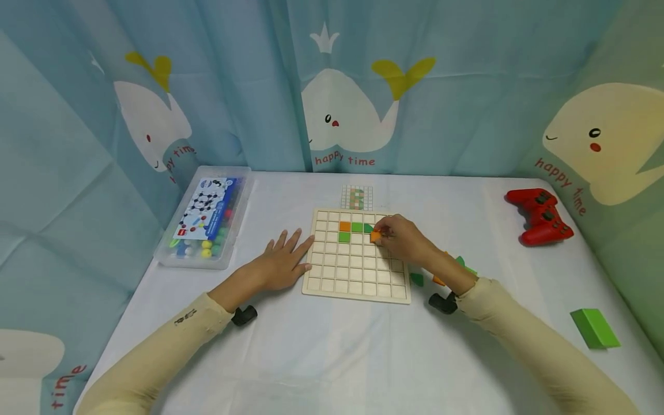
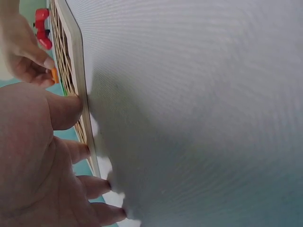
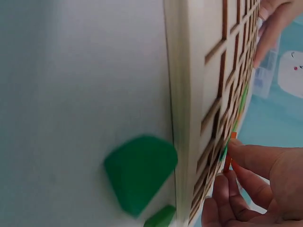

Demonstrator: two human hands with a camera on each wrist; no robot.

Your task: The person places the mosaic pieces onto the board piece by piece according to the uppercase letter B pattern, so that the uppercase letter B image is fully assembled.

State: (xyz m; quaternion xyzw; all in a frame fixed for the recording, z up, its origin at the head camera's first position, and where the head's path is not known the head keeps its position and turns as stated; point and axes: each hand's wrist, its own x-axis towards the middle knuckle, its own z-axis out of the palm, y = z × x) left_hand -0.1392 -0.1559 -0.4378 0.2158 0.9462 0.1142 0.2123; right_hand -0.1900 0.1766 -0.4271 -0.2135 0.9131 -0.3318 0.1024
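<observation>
Right-hand grip: we are pinching an orange tile (image 1: 376, 237) with our right hand (image 1: 403, 237) at the upper right of the wooden grid board (image 1: 358, 274); whether it is touching the board, we cannot tell.
Left hand: we are spreading our left hand (image 1: 280, 266), thumb and a fingertip touching the board's left edge.
Laid tiles: an orange square (image 1: 344, 226), two green squares (image 1: 357, 227) and a dark green piece (image 1: 369, 228) are sitting in the upper rows.
Hidden: our right forearm (image 1: 450, 271) is partly covering loose pieces (image 1: 417, 279), green and orange; the pattern card (image 1: 357, 197) is showing too small for us to read.
Table: its white surface (image 1: 311, 351) is carrying a red controller (image 1: 542, 218) and a green block (image 1: 595, 328).
Room: blue-green curtains (image 1: 467, 132) with printed whales (image 1: 347, 109) are hanging around us.
Clear box: on our left, it (image 1: 192, 262) is holding a leaflet (image 1: 207, 207) and coloured balls (image 1: 207, 248), some blurring.
</observation>
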